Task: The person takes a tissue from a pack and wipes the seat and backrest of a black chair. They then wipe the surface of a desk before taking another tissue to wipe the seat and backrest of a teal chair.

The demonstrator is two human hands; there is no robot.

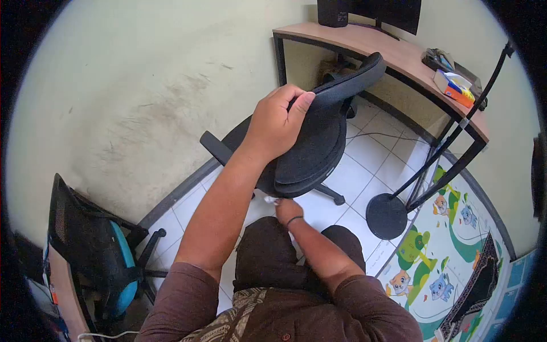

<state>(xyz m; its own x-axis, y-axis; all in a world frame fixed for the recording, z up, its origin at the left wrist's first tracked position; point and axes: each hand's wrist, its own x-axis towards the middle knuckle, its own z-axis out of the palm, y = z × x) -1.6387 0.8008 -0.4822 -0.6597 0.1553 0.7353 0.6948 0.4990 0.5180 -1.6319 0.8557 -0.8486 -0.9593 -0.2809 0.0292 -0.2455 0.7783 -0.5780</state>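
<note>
A black office chair (319, 139) stands in front of me, its seat and an armrest below and left of the raised, padded backrest (362, 77). My left hand (280, 117) is closed around the near end of that backrest, thumb on the near side and fingertips hidden. Lower down, by the front underside of the seat, my right hand (289, 211) is closed on a small crumpled white tissue (269, 199). Only a bit of the tissue sticks out from the fingers, so its full shape is hidden.
A wooden desk (342, 40) holds a monitor (393, 14), a speaker (332, 12) and a tissue box (456, 85). A black stand with a round base (386, 216) is right of the chair, beside a cartoon play mat (439, 256). Another chair (85, 245) stands left.
</note>
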